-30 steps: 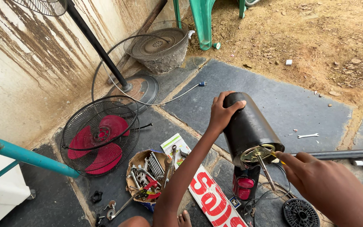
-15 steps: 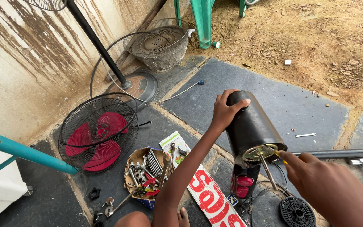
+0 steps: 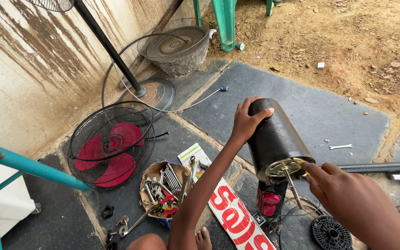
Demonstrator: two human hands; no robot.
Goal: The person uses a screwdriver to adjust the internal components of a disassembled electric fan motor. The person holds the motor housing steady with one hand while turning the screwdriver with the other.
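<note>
My left hand (image 3: 247, 122) grips the rounded far end of a black cylindrical fan motor housing (image 3: 277, 138), held tilted above the ground. Its near end shows a brass-coloured face with a thin metal shaft (image 3: 293, 187) sticking out towards me. My right hand (image 3: 348, 201) reaches in from the lower right, with its forefinger touching the rim of that brass face; I see nothing gripped in it. Below the motor stands a black and red fan part (image 3: 270, 202).
A wire fan guard with red blades (image 3: 111, 146) lies at left, behind it a fan stand base (image 3: 150, 92) and pole. A bowl of tools (image 3: 163, 190), a red and white sign strip (image 3: 236, 217), a small spanner (image 3: 341, 146) and a black disc (image 3: 330, 233) lie on the dark mats.
The view has shifted slightly. My right forefinger has moved closer, onto the rim of the motor's brass face. My left hand keeps its grip on the housing.
</note>
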